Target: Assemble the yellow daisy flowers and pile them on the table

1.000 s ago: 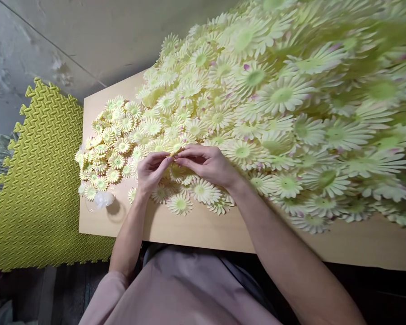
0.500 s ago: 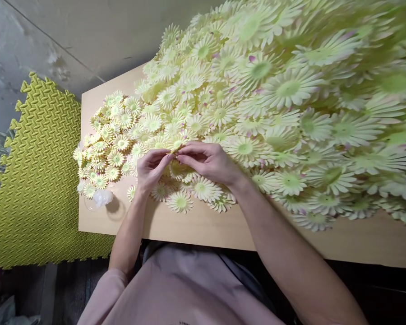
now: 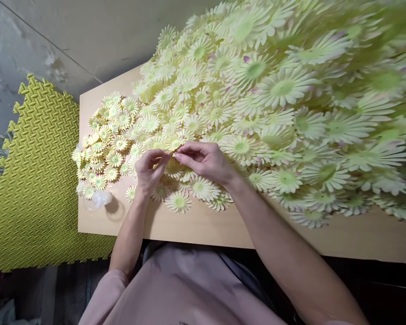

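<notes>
A big heap of pale yellow artificial daisy flowers [image 3: 243, 95] covers most of a light wooden table [image 3: 203, 228]. My left hand [image 3: 149, 169] and my right hand [image 3: 206, 160] meet fingertip to fingertip over the heap's near left part. Both are pinched on one small yellow flower [image 3: 173, 144] between them. Loose single flowers [image 3: 179, 201] lie flat on the table just below my hands.
A small clear plastic dish with a white bit in it [image 3: 99, 198] stands at the table's near left corner. Yellow-green foam floor mats [image 3: 34, 180] lie left of the table. Grey concrete floor [image 3: 88, 31] lies beyond. My pink-clothed lap [image 3: 176, 289] is under the near edge.
My hands stay pinched together in about the same spot, with only slight finger shifts. The view has drifted a little.
</notes>
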Demonstrator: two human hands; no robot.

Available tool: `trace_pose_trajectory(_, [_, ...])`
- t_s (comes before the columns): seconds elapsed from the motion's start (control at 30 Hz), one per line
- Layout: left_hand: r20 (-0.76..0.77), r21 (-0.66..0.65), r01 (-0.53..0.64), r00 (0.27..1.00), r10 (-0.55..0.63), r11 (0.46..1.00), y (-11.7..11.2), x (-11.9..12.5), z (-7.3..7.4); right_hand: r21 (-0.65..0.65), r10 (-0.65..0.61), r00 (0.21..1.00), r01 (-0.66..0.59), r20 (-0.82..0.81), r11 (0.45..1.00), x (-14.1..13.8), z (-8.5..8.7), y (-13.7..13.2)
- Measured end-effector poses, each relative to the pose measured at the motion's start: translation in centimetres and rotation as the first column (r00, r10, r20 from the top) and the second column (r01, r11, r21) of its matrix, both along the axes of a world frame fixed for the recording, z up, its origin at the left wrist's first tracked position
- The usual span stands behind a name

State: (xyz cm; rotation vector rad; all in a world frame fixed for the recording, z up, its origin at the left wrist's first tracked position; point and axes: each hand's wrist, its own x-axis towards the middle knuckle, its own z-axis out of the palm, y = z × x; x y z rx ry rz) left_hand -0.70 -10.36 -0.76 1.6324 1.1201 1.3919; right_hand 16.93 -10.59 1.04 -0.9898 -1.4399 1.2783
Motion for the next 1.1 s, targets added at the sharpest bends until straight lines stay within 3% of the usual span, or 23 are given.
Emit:
trace_pose_trajectory(0.2, [-0.172, 0.094, 0.039, 0.985, -0.023, 0.995, -0.3, -0.1, 0.4, 0.04, -0.023, 0.999, 0.022, 0.025, 0.999, -0.2, -0.2, 0.0])
trace_pose_trajectory(0.43, [-0.295, 0.311, 0.011, 0.951, 0.086, 0.95, 0.1, -0.4, -0.3, 0.087, -0.014, 0.999, 0.011, 0.036, 0.996, -0.3, -0.8, 0.2])
trace_pose_trajectory(0.6, [-0.277, 0.292, -0.032, 0.954, 0.116, 0.956, 0.3, -0.5, -0.3, 0.053, -0.023, 0.999, 0.021, 0.03, 0.998, -0.2, -0.3, 0.1])
trace_pose_trajectory(0.8, [-0.349, 0.285, 0.057, 0.936, 0.048, 0.957, 0.3, -0.7, -0.2, 0.07, 0.002, 0.999, -0.006, 0.052, 0.998, 0.0, -0.3, 0.2])
trace_pose_trajectory(1.1, [-0.27, 0.277, -0.046, 0.955, 0.124, 0.96, 0.4, -0.5, -0.4, 0.099, -0.014, 0.997, 0.006, 0.075, 0.995, -0.1, -0.4, 0.2])
